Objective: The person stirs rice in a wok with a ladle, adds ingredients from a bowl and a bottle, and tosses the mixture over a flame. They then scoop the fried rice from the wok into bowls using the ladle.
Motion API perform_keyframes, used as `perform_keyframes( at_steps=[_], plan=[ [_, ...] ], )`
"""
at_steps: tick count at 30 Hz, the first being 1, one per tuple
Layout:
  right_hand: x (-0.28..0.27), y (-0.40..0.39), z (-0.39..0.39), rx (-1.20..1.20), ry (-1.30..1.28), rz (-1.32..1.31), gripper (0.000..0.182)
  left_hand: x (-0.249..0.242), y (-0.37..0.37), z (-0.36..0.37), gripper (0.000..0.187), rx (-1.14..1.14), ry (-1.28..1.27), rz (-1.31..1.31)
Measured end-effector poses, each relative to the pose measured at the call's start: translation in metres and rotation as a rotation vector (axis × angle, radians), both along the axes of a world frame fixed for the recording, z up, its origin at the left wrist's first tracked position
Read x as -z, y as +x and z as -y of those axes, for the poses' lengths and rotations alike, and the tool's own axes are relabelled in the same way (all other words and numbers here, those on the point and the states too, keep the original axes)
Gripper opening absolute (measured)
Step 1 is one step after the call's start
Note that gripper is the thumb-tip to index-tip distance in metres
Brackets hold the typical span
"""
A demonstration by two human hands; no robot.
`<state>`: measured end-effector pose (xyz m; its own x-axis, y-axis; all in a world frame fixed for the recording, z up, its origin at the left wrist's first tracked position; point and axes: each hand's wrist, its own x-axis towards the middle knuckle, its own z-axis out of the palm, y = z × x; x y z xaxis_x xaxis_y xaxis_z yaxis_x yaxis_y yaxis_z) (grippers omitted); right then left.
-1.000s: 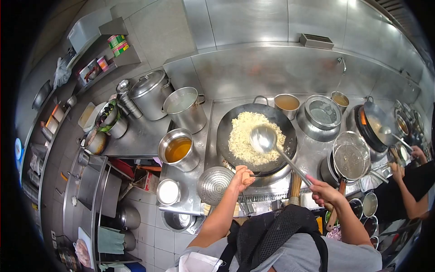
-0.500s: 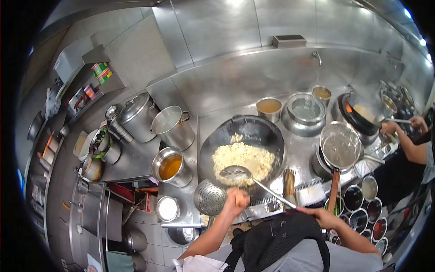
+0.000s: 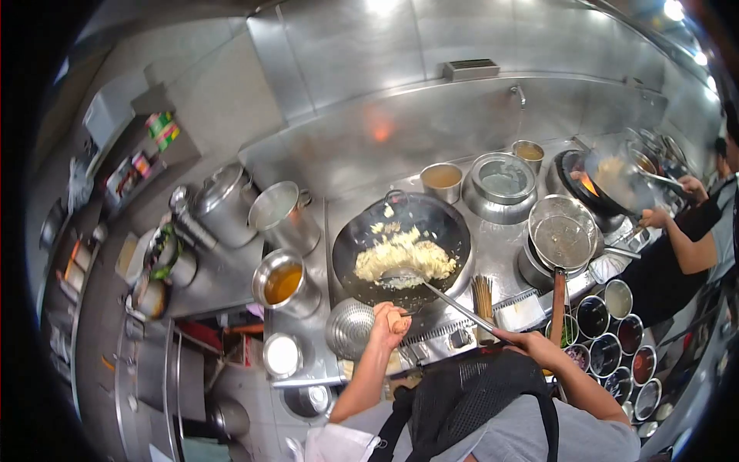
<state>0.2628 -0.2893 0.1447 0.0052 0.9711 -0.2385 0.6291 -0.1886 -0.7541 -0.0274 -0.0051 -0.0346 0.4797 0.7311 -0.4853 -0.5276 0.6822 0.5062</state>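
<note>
"Steel sheeting (image 3: 339, 158) is fixed behind the range, perhaps so that splashes can be wiped off. Where is the food (image 3: 412, 257) held?"

"Inside the large wok (image 3: 450, 229), in a pale yellow heap, with scraps scattered up the far wall."

"And how is the wok steadied?"

"By the left hand (image 3: 387, 326), it seems, closed at the near edge. Something tan is bunched in the grip; a cloth against heat may be guessed, but it cannot be made out."

"What of the right hand (image 3: 541, 348)?"

"It is wrapped around the far end of the handle of the ladle (image 3: 454, 303), whose bowl is set into the heap's near side. Fingers are presumably kept off the heat that way."

"Why is so much crowded around?"

"For easy reach, probably. A perforated skimmer (image 3: 348, 329) is laid at the near left, a bamboo brush (image 3: 483, 299) is kept at the right, and a sieve (image 3: 564, 235) is rested over a pot (image 3: 531, 268), likely to drain."
</note>
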Motion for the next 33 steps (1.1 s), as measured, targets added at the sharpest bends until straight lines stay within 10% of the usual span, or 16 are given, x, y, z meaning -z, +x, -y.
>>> perform_keyframes(
  at_steps=[9, 12, 16, 18, 26, 28, 31, 33],
  plan=[
    [0.053, -0.011, -0.054, 0.078, -0.031, 0.557, 0.053, -0.016, 0.021, 0.000, 0.014, 0.007, 0.083, 0.039],
    [0.092, -0.041, -0.089, 0.190, 0.049, 0.575, 0.057, 0.059, -0.007, 0.046, 0.009, 0.070, 0.051, 0.138],
    [0.107, -0.076, -0.058, 0.205, 0.207, 0.115, 0.064, 0.062, -0.038, 0.040, 0.009, 0.336, 0.153, 0.004],
    [0.113, -0.089, -0.052, 0.186, 0.237, -0.005, 0.067, -0.004, -0.015, 0.023, 0.011, -0.068, 0.026, 0.082],
    [-0.082, -0.118, -0.072, 0.342, 0.076, -0.622, 0.065, 0.055, 0.016, -0.069, 0.022, 0.109, -0.003, 0.116],
    [-0.110, -0.098, -0.060, 0.308, 0.099, -0.641, 0.064, 0.072, -0.001, -0.065, 0.028, 0.403, 0.323, 0.448],
    [-0.086, -0.064, -0.059, 0.409, -0.047, -0.907, 0.062, 0.006, -0.037, 0.011, 0.038, 0.155, 0.132, -0.134],
    [-0.016, -0.031, -0.090, 0.386, -0.279, -1.066, 0.062, 0.012, -0.058, 0.037, 0.047, 0.260, 0.115, 0.030]
  ],
)
